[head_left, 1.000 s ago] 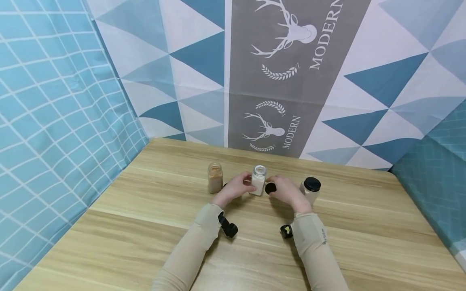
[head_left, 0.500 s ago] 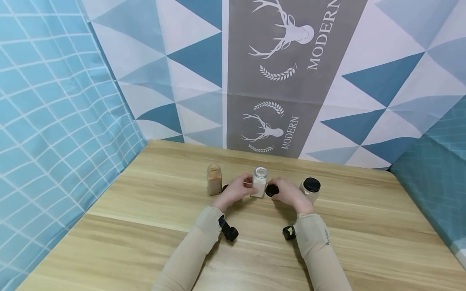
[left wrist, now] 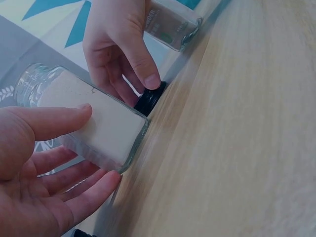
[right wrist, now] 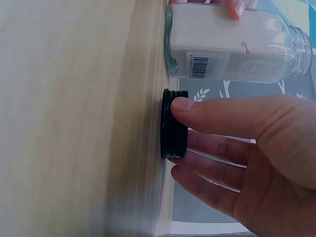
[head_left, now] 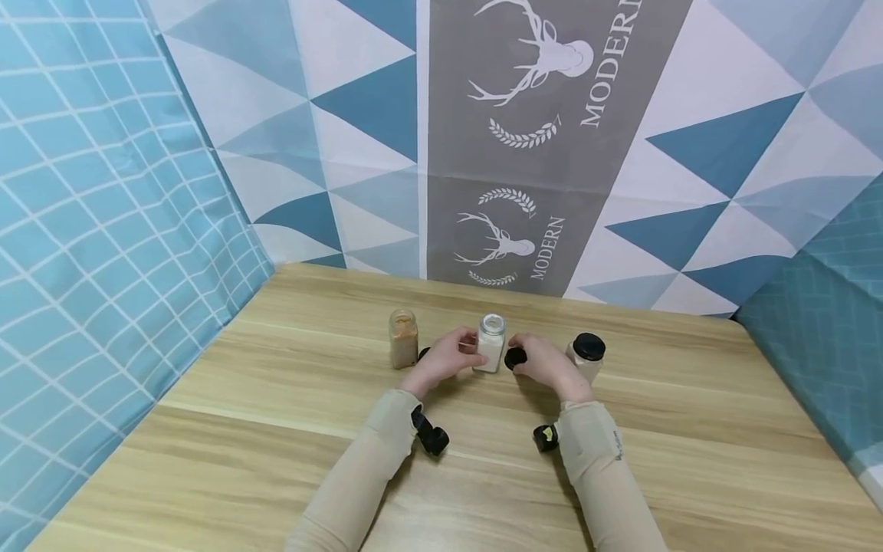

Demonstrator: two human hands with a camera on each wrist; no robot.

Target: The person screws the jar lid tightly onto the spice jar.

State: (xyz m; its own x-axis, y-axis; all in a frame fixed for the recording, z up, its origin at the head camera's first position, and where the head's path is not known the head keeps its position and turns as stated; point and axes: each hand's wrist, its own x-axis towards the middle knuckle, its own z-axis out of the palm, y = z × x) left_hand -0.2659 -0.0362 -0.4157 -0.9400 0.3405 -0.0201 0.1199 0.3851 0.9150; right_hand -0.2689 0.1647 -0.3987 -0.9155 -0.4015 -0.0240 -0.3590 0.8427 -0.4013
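An open glass jar of pale powder (head_left: 490, 346) stands upright on the wooden table. My left hand (head_left: 444, 359) holds it from the left, thumb on the near face and fingers behind, as the left wrist view shows. Just right of the jar, a black screw lid (right wrist: 175, 124) lies flat on the table. Thumb and fingers of my right hand (head_left: 546, 362) pinch that lid at its edge. A small gap separates lid and jar. A barcode label shows on the jar in the right wrist view.
Left of my left hand stands an uncapped jar of orange-brown powder (head_left: 403, 343). Another black lid (head_left: 424, 353) is partly hidden behind that hand. A jar with a black lid (head_left: 589, 349) stands beyond my right wrist. Patterned cloth (head_left: 372, 138) hangs behind the table.
Both hands stay almost where they were. The right fingers have settled around the black lid, which has barely shifted. The view has tilted slightly.
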